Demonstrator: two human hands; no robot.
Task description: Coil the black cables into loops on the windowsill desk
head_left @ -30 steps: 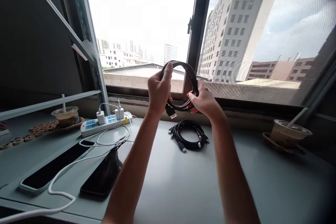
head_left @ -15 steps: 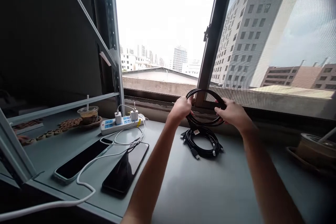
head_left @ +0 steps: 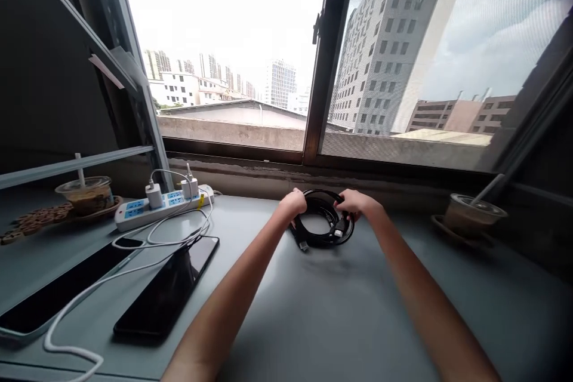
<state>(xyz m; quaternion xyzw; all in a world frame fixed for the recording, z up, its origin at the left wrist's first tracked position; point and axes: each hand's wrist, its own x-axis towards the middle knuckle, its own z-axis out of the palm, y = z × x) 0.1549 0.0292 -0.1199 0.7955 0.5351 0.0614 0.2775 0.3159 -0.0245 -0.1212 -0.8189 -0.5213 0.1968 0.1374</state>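
A coil of black cable (head_left: 320,240) lies at the back of the grey table, with pale-tipped plugs showing at its front and right. My left hand (head_left: 293,203) is closed on the coil's left side. At the right side, my right hand (head_left: 356,203) has its fingers closed on the cable loops. The held loop and the coil beneath overlap, and I cannot tell them fully apart. Parts of the fingers are hidden behind the cable.
Left of the hands are a white power strip (head_left: 165,206) with white cables and two dark phones, one nearer (head_left: 168,292), one farther left (head_left: 67,286). Cups stand at the far left (head_left: 87,196) and right (head_left: 470,215). A metal frame (head_left: 134,77) rises by the window.
Both hands have lowered the raised cable loop onto the coil on the table. The camera view has turned to the right, so the surroundings appear farther left.
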